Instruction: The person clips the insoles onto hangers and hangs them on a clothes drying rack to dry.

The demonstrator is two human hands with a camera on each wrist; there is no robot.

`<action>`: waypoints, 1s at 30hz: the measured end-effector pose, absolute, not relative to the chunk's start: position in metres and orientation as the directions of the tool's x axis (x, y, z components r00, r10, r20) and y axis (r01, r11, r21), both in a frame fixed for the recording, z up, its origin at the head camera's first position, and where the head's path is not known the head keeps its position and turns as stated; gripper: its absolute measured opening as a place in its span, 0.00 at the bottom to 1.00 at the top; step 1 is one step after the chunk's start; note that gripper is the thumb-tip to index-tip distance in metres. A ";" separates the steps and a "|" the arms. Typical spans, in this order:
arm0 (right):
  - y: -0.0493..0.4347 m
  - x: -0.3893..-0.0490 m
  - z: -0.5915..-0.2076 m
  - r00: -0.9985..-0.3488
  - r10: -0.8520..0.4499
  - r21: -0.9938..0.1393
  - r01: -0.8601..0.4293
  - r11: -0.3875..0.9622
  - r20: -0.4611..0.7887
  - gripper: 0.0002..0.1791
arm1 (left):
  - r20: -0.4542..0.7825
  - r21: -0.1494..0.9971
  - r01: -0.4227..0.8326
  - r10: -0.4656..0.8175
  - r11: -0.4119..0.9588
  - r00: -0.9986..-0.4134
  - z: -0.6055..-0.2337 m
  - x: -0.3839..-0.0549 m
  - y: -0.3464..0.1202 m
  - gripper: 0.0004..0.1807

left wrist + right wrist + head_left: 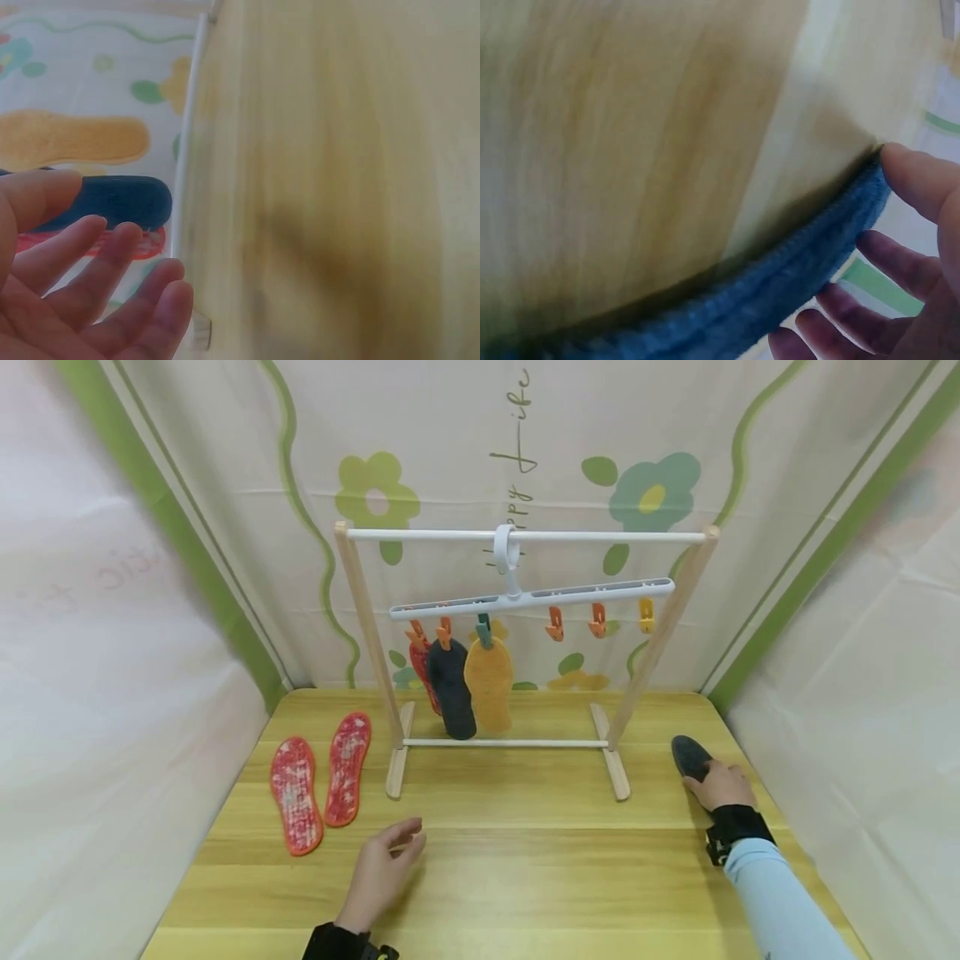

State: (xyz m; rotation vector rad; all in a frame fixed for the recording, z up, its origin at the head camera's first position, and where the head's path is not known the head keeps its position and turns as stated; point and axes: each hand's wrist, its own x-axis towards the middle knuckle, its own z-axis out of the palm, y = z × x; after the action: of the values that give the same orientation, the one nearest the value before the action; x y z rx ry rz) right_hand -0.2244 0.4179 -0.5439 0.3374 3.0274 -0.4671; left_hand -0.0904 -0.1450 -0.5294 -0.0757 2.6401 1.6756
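At the table's right side my right hand [724, 787] holds a dark insole [689, 755]. In the right wrist view the thumb [919, 176] lies on one edge of this insole [795, 262] and the fingertips on the other, and the insole curves along its length. My left hand [381, 870] hovers over the front of the table with loosely bent fingers and nothing in them. Left of it lie two red patterned insoles [297, 795] [348, 768]. From a white clip hanger [457, 607] hang a red insole [423, 672], a dark one [451, 689] and a yellow one [490, 685].
The hanger hooks over the top bar [615, 537] of a wooden rack [363, 627] at the back of the table [525, 877]. On its right half dangle two orange clips [554, 623] [597, 620] and a yellow clip [647, 615]. Fabric walls [862, 693] enclose the table.
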 end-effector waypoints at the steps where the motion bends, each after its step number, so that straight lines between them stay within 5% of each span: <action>1: 0.418 -0.224 -0.544 -0.973 0.212 -0.290 0.229 0.929 -0.090 0.37 | -0.039 0.903 -0.048 -0.030 0.428 -0.999 -0.530 -0.090 -0.145 0.19; 15: 0.427 -0.225 -0.546 -0.970 0.232 -0.310 0.241 0.920 -0.068 0.38 | -0.063 0.895 -0.072 -0.034 0.439 -0.997 -0.538 -0.081 -0.145 0.19; 24: 0.432 -0.226 -0.548 -0.967 0.240 -0.381 0.256 0.889 -0.090 0.54 | -0.066 0.900 -0.075 -0.036 0.430 -0.997 -0.540 -0.080 -0.147 0.18; 30: 0.428 -0.223 -0.542 -0.983 0.181 -0.466 0.177 0.867 -0.036 0.41 | -0.084 0.908 -0.089 -0.032 0.410 -0.996 -0.540 -0.079 -0.148 0.20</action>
State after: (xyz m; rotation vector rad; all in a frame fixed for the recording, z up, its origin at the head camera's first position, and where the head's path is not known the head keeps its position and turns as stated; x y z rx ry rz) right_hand -0.2229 0.4285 -0.5423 0.2918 3.0438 -0.7584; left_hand -0.0790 -0.1482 -0.5404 -0.1112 2.5931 1.6737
